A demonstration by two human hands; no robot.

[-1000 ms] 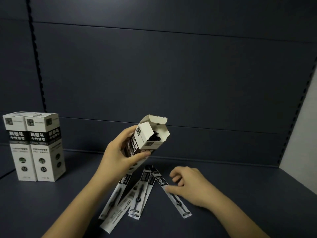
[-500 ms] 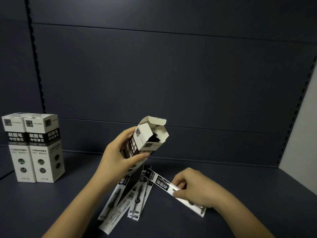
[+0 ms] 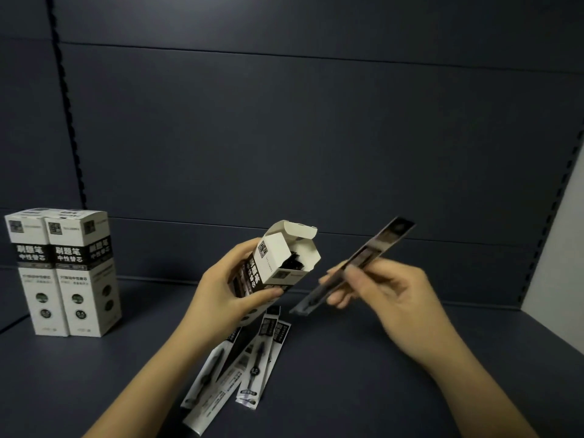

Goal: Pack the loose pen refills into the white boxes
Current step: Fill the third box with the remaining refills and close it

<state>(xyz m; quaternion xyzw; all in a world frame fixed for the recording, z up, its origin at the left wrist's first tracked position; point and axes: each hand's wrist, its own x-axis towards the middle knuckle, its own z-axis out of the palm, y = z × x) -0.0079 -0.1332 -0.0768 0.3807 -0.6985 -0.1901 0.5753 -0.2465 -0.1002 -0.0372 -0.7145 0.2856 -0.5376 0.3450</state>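
A dark blue-grey shelf [image 3: 379, 374] with a panelled back wall [image 3: 284, 137] of the same colour carries everything here, and the open white box [image 3: 278, 263] in the middle serves as the marker for the rest. Well to the left of that open box, two closed white boxes [image 3: 63, 273] stand upright on the shelf, touching side by side, each with a black band of white lettering.

The open box itself is off the shelf, tilted with its mouth up and to the right, top flaps folded back, dark contents showing inside. The left hand [image 3: 227, 295] grips it round the lower body, thumb across the front face, fingers curled behind.

To the right of the open box, the right hand [image 3: 388, 292] pinches one packaged pen refill [image 3: 357, 267] near its middle, between thumb and curled fingers. The refill slants in the air, its upper end up to the right and its lower end down to the left, near the box mouth but apart from it; it is blurred.

Below the open box, three loose pen refills [image 3: 249, 368] in flat sleeves lie fanned on the shelf, overlapping one another, partly hidden behind the left wrist.
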